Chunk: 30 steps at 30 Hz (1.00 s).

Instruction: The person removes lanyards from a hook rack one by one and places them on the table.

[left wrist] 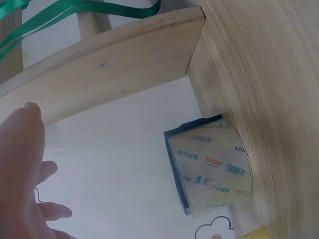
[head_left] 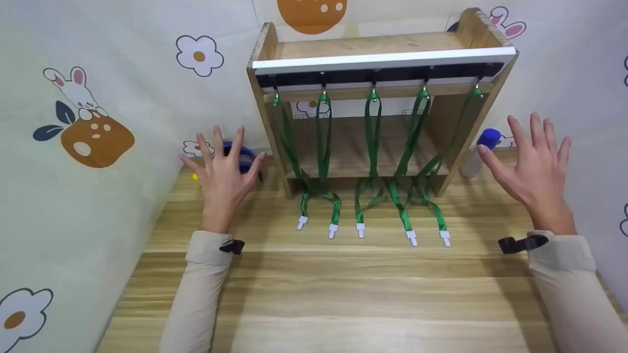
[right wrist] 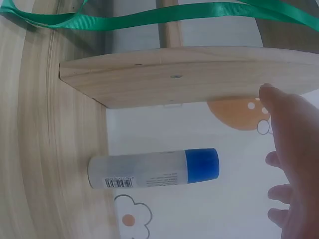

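Note:
Both hands hover over the table with fingers spread, holding nothing. My left hand (head_left: pixel 223 171) is left of a wooden shelf rack (head_left: pixel 382 58), partly covering a dark blue item behind it; the left wrist view shows this as a clear roll or packet with printed labels (left wrist: pixel 212 167) and dark blue edging. To the rack's right is my right hand (head_left: pixel 537 166), beside a whitish cylinder with a blue cap (head_left: pixel 489 138). Several green lanyards (head_left: pixel 373 132) hang from hooks on the rack's dark strip, their white clips (head_left: pixel 360 230) lying on the table.
The wood-grain table (head_left: pixel 353 294) meets patterned wall covering (head_left: pixel 122 206) at the back and sides. A small yellow object (head_left: pixel 195 176) shows by the left hand. The rack has a top shelf with raised wooden ends and a lower shelf (head_left: pixel 358 152).

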Tool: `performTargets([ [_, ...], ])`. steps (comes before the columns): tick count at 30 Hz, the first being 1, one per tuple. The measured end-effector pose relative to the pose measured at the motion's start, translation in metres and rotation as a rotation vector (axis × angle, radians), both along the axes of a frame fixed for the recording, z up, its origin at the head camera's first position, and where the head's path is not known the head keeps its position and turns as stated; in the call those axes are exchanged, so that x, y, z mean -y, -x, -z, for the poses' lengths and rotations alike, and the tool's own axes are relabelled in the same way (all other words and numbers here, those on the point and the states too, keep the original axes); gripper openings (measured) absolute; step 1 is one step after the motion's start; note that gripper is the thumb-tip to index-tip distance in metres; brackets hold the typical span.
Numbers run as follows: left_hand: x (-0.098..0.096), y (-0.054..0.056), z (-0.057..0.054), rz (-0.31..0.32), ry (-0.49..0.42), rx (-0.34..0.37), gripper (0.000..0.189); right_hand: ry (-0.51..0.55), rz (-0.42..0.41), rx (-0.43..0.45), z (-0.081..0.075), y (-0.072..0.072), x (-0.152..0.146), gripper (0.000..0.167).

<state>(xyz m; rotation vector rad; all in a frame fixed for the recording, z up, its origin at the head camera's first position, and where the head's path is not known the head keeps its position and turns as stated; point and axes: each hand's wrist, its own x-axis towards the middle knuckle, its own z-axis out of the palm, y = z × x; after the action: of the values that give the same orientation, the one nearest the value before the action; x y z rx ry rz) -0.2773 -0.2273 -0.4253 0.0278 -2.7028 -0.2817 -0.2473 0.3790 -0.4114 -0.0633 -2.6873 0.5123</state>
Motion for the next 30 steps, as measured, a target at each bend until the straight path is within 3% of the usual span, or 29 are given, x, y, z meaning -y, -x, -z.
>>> performTargets([
  [6, -0.008, -0.001, 0.002, 0.043, -0.029, -0.113, 0.075, 0.083, -0.024, -0.161, -0.003, -0.007, 0.014, 0.081],
  [12, -0.021, 0.0, 0.002, 0.21, -0.134, -0.301, 0.06, 0.205, -0.069, -0.341, -0.006, -0.015, 0.04, 0.061],
  [19, -0.037, 0.006, 0.003, 0.388, -0.311, -0.373, 0.056, 0.311, -0.127, -0.493, -0.009, -0.018, 0.068, 0.04],
  [25, -0.05, 0.012, 0.008, 0.471, -0.475, -0.373, 0.056, 0.4, -0.168, -0.522, -0.013, -0.018, 0.086, 0.034],
  [30, -0.057, 0.012, 0.012, 0.462, -0.509, -0.401, 0.05, 0.449, -0.167, -0.487, -0.017, -0.018, 0.099, 0.042],
])
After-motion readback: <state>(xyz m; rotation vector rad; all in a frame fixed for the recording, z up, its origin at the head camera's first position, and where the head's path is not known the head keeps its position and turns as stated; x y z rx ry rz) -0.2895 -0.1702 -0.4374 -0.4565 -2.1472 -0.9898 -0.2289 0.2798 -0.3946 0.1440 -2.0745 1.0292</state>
